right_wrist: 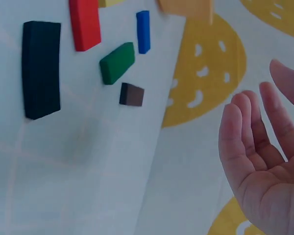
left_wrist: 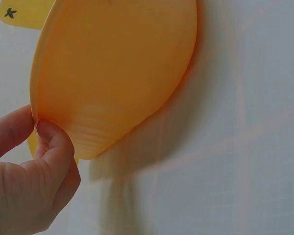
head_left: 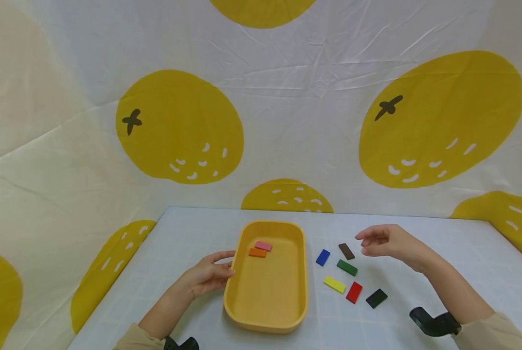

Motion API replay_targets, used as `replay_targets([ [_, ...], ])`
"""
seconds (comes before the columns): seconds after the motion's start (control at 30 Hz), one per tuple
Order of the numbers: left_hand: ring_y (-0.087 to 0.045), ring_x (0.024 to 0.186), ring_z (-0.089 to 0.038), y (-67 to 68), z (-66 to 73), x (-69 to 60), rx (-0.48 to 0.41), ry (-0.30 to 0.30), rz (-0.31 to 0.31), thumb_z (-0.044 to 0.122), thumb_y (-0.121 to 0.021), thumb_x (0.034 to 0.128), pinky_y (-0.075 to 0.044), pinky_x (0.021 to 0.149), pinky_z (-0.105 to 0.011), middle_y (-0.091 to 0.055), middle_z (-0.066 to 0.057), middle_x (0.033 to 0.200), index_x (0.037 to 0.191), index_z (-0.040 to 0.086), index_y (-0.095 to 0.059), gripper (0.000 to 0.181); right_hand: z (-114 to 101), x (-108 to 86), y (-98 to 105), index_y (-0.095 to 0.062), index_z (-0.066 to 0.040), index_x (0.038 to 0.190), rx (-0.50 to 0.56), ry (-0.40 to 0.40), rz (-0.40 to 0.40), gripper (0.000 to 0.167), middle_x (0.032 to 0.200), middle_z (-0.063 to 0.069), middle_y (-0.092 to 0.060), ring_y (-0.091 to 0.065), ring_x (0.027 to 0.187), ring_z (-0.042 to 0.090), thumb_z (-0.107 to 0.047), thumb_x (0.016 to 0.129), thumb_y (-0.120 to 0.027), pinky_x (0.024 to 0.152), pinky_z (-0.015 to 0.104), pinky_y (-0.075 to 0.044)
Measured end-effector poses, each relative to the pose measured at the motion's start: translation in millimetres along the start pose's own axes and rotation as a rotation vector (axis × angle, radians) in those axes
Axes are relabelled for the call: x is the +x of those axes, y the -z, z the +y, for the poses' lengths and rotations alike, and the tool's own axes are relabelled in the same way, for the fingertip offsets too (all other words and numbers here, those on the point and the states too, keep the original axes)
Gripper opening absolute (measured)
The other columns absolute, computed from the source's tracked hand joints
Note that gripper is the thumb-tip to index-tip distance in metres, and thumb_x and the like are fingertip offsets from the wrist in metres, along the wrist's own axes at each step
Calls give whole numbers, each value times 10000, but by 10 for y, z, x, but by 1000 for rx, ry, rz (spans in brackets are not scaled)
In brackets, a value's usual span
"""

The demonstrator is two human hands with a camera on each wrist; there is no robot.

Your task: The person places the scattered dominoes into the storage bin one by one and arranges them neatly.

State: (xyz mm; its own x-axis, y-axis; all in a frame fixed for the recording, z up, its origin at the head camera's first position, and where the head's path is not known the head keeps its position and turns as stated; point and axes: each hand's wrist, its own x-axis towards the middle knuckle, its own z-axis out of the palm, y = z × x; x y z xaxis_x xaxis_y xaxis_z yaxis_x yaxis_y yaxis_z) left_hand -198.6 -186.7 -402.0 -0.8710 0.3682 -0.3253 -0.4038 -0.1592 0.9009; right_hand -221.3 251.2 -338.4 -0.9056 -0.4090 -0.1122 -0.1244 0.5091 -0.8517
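Pinched at the left rim between thumb and fingers of the left hand (head_left: pixel 210 273): a yellow round-cornered tray (head_left: pixel 269 296). Flat on the bench (head_left: pixel 204 228) or slightly tipped, cannot tell. Inside, toward the tray's far left, a pink block (head_left: pixel 263 246) and an orange block (head_left: pixel 257 253), flat, oblong, close together.

Right of the tray, scattered on the bench: nearest it, a blue block (head_left: pixel 323 257) and a yellow block (head_left: pixel 334 284); farther out, a green block (head_left: pixel 347 267), a brown block (head_left: pixel 346 251) and a red block (head_left: pixel 354 292); farthest, a black block (head_left: pixel 376 298). Well right of the tray, raised just past the brown block, the right hand (head_left: pixel 385 243), fingers loosely curved, thumb spread away.

Under all this, a white bench top with faint grid lines. Beyond the tray's far end, a strip of bench, then a straight far edge against a creased white cloth (head_left: pixel 302 146) printed with large yellow fruit (head_left: pixel 179 127). Left of the tray, past the left hand, a slanting bench edge, with more cloth beside it. Right of the tray, past the black block, a broad stretch of bench for moving; along the tray's left wall, room narrowed by the left hand.
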Motion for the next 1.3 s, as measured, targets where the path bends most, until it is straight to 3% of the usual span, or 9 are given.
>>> replay_targets([
  [0.27,-577,979,-201,-8,7,-5,-1,2,1,-131,-512,865,-490,885,-363,-480,-199,1272,1428,-61,-207,644,301,-153,71,-532,96,1195,-7,-48,-81,448,1023,180,-596,-556,880,242,-136,841,-677,752,271,-526],
  [0.63,-580,967,-197,-14,1,7,9,8,24,-124,-525,865,-493,880,-353,-485,-195,1269,1425,-49,-232,637,755,-290,29,-577,49,1161,1,-57,-191,360,1006,122,-591,-548,831,217,-78,832,-653,727,228,-490],
  [0.8,-582,954,-194,-18,2,3,10,6,34,-126,-530,861,-499,871,-349,-499,-184,1246,1423,-49,-239,638,846,-301,-2,-591,29,1151,-1,-86,-197,375,1017,102,-598,-539,845,218,-81,807,-692,725,222,-491],
  [0.97,-586,951,-194,-15,1,-1,10,6,28,-122,-531,863,-500,867,-348,-503,-183,1246,1425,-45,-239,638,916,-321,-20,-580,56,1145,26,-61,-208,378,1024,111,-594,-531,840,221,-23,791,-687,715,209,-487],
  [1.3,-581,987,-204,-10,-2,-15,17,-5,-1,-120,-521,865,-499,869,-352,-462,-221,1302,1431,-59,-202,652,978,-289,-120,-611,28,1114,-19,-45,-207,410,855,76,-505,-479,752,154,-46,739,-758,609,198,-440],
])
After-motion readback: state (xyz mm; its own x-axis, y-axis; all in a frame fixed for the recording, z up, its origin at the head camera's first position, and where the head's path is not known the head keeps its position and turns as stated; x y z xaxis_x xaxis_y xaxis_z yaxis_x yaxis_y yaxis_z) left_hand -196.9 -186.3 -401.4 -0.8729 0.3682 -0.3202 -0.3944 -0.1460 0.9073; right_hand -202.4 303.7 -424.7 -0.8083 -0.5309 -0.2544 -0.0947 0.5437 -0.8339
